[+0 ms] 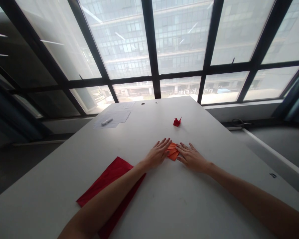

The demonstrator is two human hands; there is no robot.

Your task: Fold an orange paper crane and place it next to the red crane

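While my left hand (pixel 157 153) and right hand (pixel 191 158) lie open on the table (pixel 164 205), fingertips either side of the folded orange paper (pixel 173 151), a light touch keeps those creases crisp, imo.

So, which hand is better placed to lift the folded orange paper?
Probably the right hand: its fingertips reach the folded orange paper. The left hand is about as close, but its forearm lies over the red paper sheet, so it's a narrow call.

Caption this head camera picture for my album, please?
Left hand and right hand touch folded orange paper, with a red paper crane beyond.
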